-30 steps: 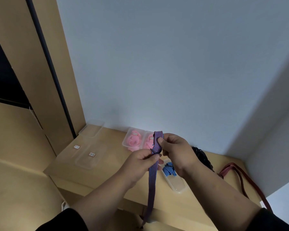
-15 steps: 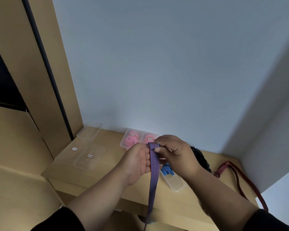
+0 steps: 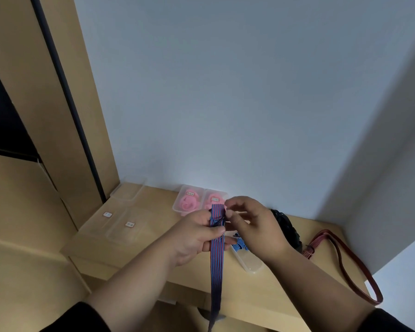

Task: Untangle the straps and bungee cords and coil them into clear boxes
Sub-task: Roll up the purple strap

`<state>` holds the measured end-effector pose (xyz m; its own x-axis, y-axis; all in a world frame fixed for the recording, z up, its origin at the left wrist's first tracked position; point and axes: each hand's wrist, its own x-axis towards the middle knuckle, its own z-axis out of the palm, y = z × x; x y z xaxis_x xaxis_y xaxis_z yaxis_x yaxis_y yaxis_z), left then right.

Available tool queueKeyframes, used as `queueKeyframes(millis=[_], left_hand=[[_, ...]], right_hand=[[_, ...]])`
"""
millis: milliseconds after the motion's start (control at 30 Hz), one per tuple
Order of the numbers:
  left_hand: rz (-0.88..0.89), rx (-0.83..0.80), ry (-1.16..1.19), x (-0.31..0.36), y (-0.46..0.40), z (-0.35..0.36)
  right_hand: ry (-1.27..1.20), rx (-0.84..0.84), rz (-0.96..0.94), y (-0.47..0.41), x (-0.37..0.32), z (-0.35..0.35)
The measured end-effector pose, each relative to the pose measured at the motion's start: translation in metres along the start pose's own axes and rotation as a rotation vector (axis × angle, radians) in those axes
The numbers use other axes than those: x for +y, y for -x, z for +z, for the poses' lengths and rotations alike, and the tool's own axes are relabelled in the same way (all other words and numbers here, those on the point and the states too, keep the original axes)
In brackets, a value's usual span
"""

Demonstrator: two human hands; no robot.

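Blue-and-red striped strap point(image 3: 216, 264) hangs flat and vertical at lower centre of frame, its top end folded over, its tail dropping past the wooden shelf point(image 3: 158, 257) edge. Left hand point(image 3: 197, 238) grips the strap near its top, fingers curled round it. Right hand point(image 3: 252, 226) sits just right of the fold, fingertips loosely curled; cannot tell whether they pinch it. Small white labels on the clear boxes point(image 3: 120, 224) at left and on the two pink-filled boxes point(image 3: 189, 200); text illegible. Versus 0.5 s ago: right hand has drawn slightly right, off the fold.
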<state>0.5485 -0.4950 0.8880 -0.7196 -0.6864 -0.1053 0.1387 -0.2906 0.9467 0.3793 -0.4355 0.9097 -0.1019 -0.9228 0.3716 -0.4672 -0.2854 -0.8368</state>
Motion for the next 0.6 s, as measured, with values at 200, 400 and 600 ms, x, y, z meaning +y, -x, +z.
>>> queueKeyframes(millis=[200, 400, 600], left_hand=[[-0.006, 0.047, -0.174, 0.003, 0.007, 0.003], [-0.04, 0.103, -0.118, -0.002, 0.018, -0.008], [-0.069, 0.21, -0.138, -0.01, 0.017, -0.007]], right_hand=[[0.056, -0.114, 0.142, -0.012, -0.008, 0.014], [-0.05, -0.046, 0.18, -0.022, -0.011, 0.012], [0.138, -0.1, -0.011, -0.022, -0.017, 0.012]])
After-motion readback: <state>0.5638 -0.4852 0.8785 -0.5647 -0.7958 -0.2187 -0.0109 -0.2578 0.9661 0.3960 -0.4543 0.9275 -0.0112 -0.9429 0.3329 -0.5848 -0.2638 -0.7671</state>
